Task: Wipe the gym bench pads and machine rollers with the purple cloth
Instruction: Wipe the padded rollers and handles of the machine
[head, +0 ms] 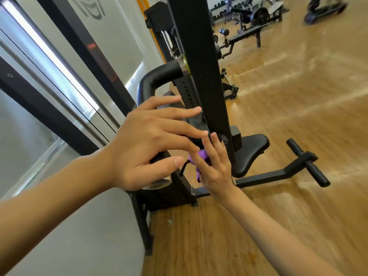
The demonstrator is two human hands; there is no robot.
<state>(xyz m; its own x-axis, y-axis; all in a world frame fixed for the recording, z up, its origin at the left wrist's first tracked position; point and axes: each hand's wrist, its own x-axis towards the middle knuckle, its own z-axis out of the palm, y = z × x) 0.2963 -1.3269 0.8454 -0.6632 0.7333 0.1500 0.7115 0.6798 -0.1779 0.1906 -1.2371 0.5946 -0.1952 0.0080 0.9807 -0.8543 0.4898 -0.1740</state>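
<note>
The purple cloth (pixel 200 162) is bunched under my right hand (pixel 214 168), whose straight fingers press it against a black machine roller (pixel 196 121) beside the tall black upright (pixel 205 76). Most of the cloth is hidden by that hand. My left hand (pixel 151 144) hovers over the roller with fingers spread and holds nothing. The roller's chrome end cap (pixel 157 183) shows below my left hand. A black seat pad (pixel 251 152) sits low to the right of the upright.
A curved black handle (pixel 157 76) juts left of the upright. A black foot bar (pixel 306 162) reaches across the wooden floor (pixel 298 96). A glass wall (pixel 49 76) runs along the left. Benches and weights (pixel 251 20) stand far back.
</note>
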